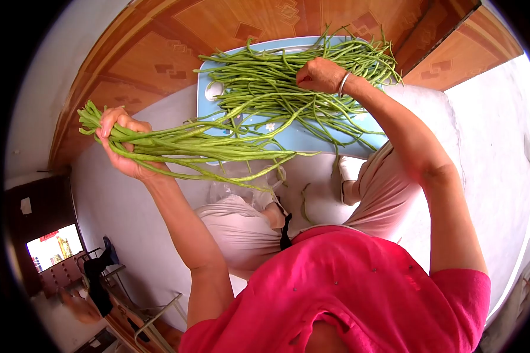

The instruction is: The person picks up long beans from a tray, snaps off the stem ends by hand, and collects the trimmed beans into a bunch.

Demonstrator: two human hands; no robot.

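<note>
A thick bunch of green long beans (206,147) is wrapped in the fingers of my left hand (123,141), held out to the left. The bunched ends stick out past my fist, while the loose tails stretch right, over the near edge of a low blue table (288,141). Over the larger pile of long beans (259,82) on that tabletop, my right hand (323,75) is closed, knuckles up, with a bracelet at the wrist. Its fingertips touch the pile, and what they pinch, if anything, is hidden.
Behind the table stands a wooden panel (218,35) with diamond patterns. On the floor by my feet lie a clear plastic bag (232,187) and a stray bean (304,202). A lit screen (55,247) and a metal-framed piece of furniture (159,315) are at lower left.
</note>
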